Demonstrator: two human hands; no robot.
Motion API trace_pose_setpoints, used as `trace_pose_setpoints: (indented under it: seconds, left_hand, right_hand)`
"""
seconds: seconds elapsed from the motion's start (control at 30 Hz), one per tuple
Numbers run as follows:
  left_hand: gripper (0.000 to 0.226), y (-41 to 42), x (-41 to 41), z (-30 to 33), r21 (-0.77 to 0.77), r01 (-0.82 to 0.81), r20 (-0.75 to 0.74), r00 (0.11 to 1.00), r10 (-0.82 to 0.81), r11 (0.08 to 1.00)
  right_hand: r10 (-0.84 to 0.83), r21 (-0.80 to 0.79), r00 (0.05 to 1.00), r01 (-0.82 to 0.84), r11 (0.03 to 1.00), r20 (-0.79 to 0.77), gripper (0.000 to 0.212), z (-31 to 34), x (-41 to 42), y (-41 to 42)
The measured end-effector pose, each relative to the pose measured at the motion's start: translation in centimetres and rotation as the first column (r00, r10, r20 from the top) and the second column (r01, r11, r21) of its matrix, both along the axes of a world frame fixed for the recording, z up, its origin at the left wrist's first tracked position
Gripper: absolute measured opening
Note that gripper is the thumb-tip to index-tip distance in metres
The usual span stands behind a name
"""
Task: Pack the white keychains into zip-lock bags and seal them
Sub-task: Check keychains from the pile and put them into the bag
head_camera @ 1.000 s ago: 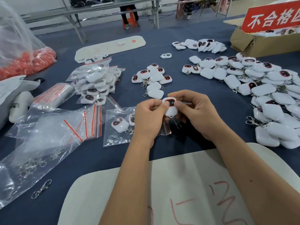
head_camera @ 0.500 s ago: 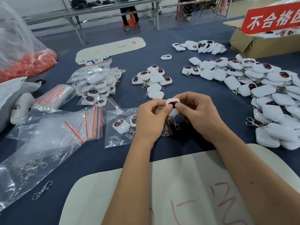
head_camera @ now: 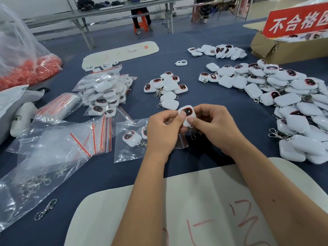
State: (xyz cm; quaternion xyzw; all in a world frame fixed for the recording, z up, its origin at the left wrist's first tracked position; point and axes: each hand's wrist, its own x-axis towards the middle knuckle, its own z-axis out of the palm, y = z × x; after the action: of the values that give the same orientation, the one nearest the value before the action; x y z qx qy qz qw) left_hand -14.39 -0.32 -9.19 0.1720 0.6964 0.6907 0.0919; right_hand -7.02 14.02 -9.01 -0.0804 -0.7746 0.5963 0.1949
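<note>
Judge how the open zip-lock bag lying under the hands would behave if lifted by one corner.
The zip-lock bag looks like thin, wrinkled clear film, so it would probably flop and sag. It lies flat on the table with at least two keychains inside; these would likely slide toward the low end. Whether its red zip strip is sealed cannot be told, so contents might spill.
</note>
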Motion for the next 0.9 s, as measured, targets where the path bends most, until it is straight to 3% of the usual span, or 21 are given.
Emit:
trace_pose_setpoints:
  seconds: [0.23, 0.47, 0.63, 0.77, 0.9]
  left_hand:
    - [0.01, -0.01, 0.37, 0.32, -0.047, 0.017, -0.015, 1.0, -0.018, 0.999]
    - [0.013, 0.32, 0.12, 0.13, -0.13, -0.226, -0.145, 0.968, 0.207, 0.966]
    - [0.014, 0.39, 0.15, 0.25, -0.16, -0.225, -0.159, 0.967, 0.2, 0.961]
    - [0.012, 0.35, 0.15, 0.05, -0.218, -0.317, -0.259, 0.931, 0.259, 0.923]
    - [0.025, 0.43, 0.46, 0.09, -0.272, -0.374, -0.323, 0.903, 0.282, 0.886]
  right_hand:
    - [-0.007, -0.042, 1.0, 0.007, 0.999, 0.017, 0.015, 0.02, 0.1, 0.23]
    - [-0.09, -0.019, 0.996, 0.09, 0.996, 0.029, 0.012, -0.1, -0.04, 0.23]
    - [-0.063, -0.044, 0.997, 0.066, 0.997, 0.052, 0.015, 0.02, -0.07, 0.27]
    - [-0.073, -0.046, 0.996, 0.075, 0.996, 0.047, 0.016, 0.03, -0.12, 0.14]
    - [-0.09, -0.047, 0.994, 0.093, 0.995, 0.061, 0.017, 0.13, -0.27, 0.15]
